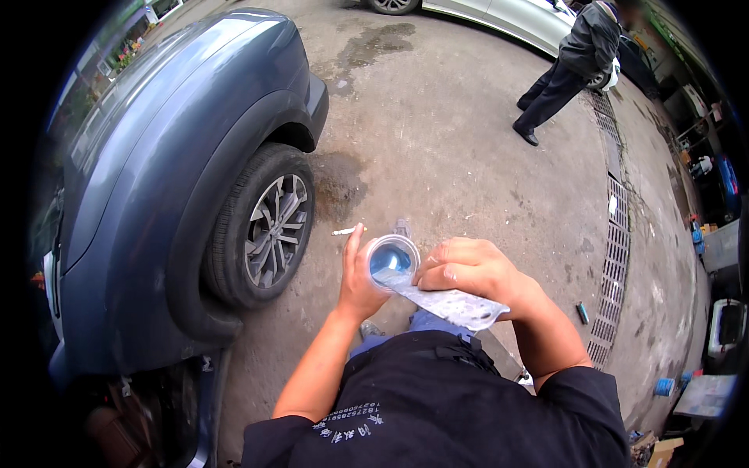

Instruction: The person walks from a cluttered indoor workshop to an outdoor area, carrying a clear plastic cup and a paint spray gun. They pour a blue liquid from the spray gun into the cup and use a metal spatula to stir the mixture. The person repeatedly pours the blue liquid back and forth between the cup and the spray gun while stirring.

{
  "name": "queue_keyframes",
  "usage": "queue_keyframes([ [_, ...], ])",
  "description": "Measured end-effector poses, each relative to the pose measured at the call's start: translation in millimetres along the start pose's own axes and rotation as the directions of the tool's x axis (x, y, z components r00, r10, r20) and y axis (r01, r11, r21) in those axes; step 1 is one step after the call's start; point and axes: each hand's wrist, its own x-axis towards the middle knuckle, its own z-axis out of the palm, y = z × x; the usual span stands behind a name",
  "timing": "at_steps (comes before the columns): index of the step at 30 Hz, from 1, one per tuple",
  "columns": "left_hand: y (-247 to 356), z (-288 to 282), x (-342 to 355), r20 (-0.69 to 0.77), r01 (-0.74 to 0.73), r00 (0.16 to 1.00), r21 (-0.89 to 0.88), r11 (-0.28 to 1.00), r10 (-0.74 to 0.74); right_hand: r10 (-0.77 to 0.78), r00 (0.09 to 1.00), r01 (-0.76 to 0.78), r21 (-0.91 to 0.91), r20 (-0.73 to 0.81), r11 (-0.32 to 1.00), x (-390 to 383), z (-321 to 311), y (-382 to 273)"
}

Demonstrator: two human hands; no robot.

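Note:
My left hand (357, 281) is wrapped round a clear plastic cup (395, 239), held upright in front of my body. Blue liquid (388, 257) shows inside it. A white cigarette (343, 232) sticks out to the left from between the fingers of the same hand. In my right hand (472, 267) I grip a flat, pale grey strip (462, 305) with dark smears. One end of the strip dips into the cup, while the wider end slants out toward the lower right. The part of the strip under my fingers is hidden.
A blue-grey car (156, 179) stands close on my left, its front wheel (275, 230) beside me. Another person (573, 66) stands at the back right, near a white car (499, 19). A drain grate (612, 257) runs along the right, with a small dark object (582, 313) beside it.

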Motion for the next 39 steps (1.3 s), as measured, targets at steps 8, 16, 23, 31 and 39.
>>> queue_keyframes([
  [8, 7, 4, 5, -0.042, 0.005, 0.999, -0.016, 1.000, -0.006, 0.077, 0.987, -0.074, 0.028, -0.140, 0.997, -7, -11, 3],
  [16, 5, 1, 7, -0.031, 0.029, 0.999, -0.054, 0.998, -0.031, 0.237, 0.928, -0.213, 0.113, -0.286, 0.970, -18, -22, 11],
  [23, 7, -1, 5, -0.029, 0.076, 0.997, -0.048, 0.996, -0.077, 0.422, 0.829, -0.359, 0.230, -0.368, 0.905, -38, -36, 6],
  [31, 2, -1, -11, -0.081, 0.131, 0.987, -0.059, 0.990, -0.135, 0.655, 0.628, -0.507, 0.417, -0.420, 0.754, -34, 22, 15],
  [39, 14, -8, -13, -0.042, 0.148, 0.987, -0.145, 0.978, -0.155, 0.799, 0.530, -0.554, 0.598, -0.284, 0.579, -37, 35, 50],
])
